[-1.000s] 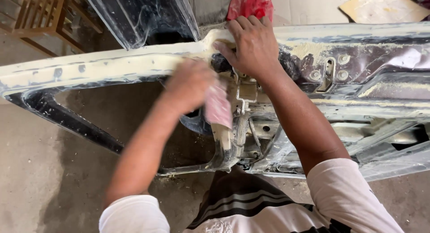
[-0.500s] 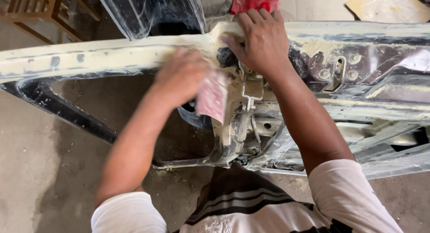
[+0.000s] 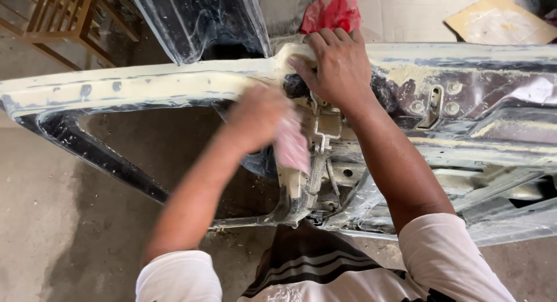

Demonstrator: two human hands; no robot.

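Two hands work on a filler-coated car door frame, one pressing a pinkish sheet to it, the other braced on its top edge.

The left hand (image 3: 255,116), blurred, is curled closed around a pinkish sheet of sandpaper (image 3: 292,146) and holds it against the upright post of the car door frame (image 3: 145,87), just below the frame's pale horizontal rail. The right hand (image 3: 336,64) lies close beside it, up and to the right, fingers (image 3: 301,64) bent and gripping the top edge of the same rail, holding nothing else. A red rag (image 3: 332,12) sits just beyond the right hand's knuckles. Far off to the left hand's outer side stands a wooden chair (image 3: 55,15); a piece of cardboard (image 3: 499,20) lies well beyond the right hand on the concrete floor (image 3: 52,221).
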